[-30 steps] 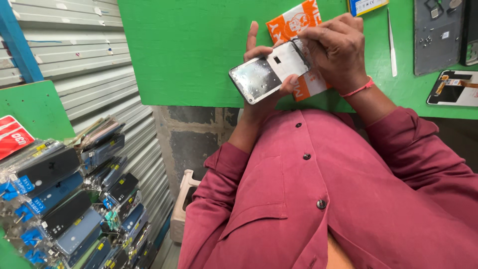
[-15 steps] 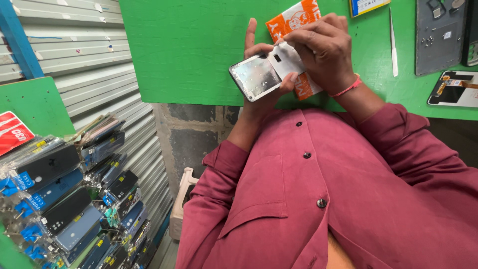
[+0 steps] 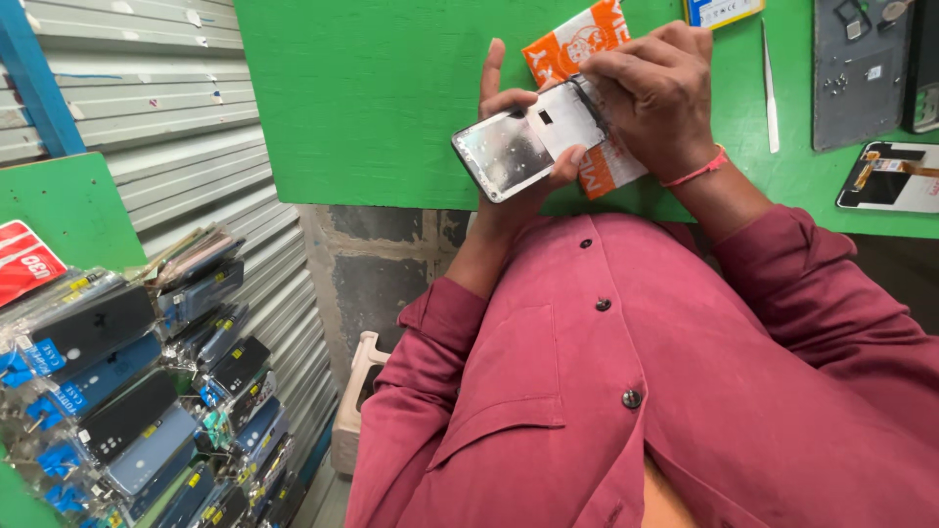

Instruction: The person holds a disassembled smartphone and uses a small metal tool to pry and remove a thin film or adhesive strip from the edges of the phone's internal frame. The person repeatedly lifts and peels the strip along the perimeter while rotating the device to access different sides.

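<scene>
My left hand [image 3: 509,147] holds a phone frame [image 3: 523,145] from below, its shiny inner side facing up, with the index finger raised behind it. My right hand [image 3: 653,93] rests on the frame's right end, fingers curled over a white part there. A red thread band circles the right wrist. Under both hands lies an orange and white packet [image 3: 587,59] on the green table [image 3: 372,88].
Metal tweezers [image 3: 769,88] lie on the green table right of my hands. A grey work mat [image 3: 856,73] with small parts and a phone screen panel [image 3: 890,178] sit at the far right. Packaged phone cases [image 3: 127,391] hang at the lower left beside a corrugated metal shutter.
Both hands and the phone frame stay in nearly the same place; the view has shifted slightly. My right fingers keep working at the frame's right end.
</scene>
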